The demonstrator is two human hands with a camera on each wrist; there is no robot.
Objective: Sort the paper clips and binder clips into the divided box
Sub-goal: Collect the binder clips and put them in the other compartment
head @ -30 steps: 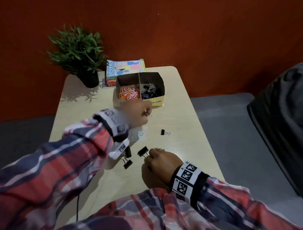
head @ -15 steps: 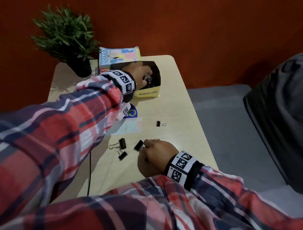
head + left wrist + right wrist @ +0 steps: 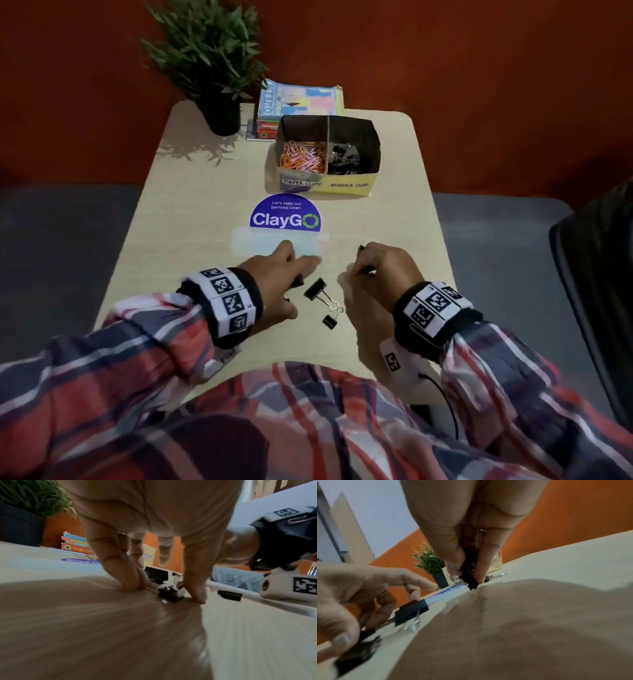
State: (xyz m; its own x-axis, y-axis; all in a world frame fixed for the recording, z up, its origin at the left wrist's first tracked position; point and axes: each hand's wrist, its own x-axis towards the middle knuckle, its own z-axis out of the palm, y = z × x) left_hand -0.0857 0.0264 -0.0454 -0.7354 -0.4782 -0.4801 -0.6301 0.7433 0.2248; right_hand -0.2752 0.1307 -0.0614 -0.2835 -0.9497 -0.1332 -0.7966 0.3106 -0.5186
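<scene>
Divided box (image 3: pixel 349 190): cardboard, standing at the far middle of the table (image 3: pixel 191 212), front wall lettered "PAPER CLIPS" on the left and "BINDER CLIPS" on the right. Left compartment holds a heap of orange and pink paper clips (image 3: pixel 303 157); right compartment holds a pile of black binder clips (image 3: pixel 343 161).

Loose binder clips on the table, between the two hands: a larger black clip (image 3: pixel 315 289) with its wire handles pointing toward the person, and a small black clip (image 3: pixel 329 322) just beside those handles, nearer the table's front edge.

Left hand (image 3: pixel 277 274): palm down on the table, fingertips (image 3: pixel 132 580) and thumb pressed to the surface on either side of a small black binder clip (image 3: pixel 169 593). The wrist view is blurred, so whether it is truly pinched or only bracketed is uncertain.

Right hand (image 3: pixel 383 270): fingers curled, thumb and forefinger pinching a black binder clip (image 3: pixel 470 574) whose lower corner touches the table.

Other items: a purple "ClayGo" sticker (image 3: pixel 285 214) on the table between box and hands; a potted green plant (image 3: pixel 212 58) at the far left corner; a stack of books (image 3: pixel 298 102) behind the box; marker-printed wristbands (image 3: pixel 226 301) on both wrists; plaid sleeves (image 3: pixel 102 359).
</scene>
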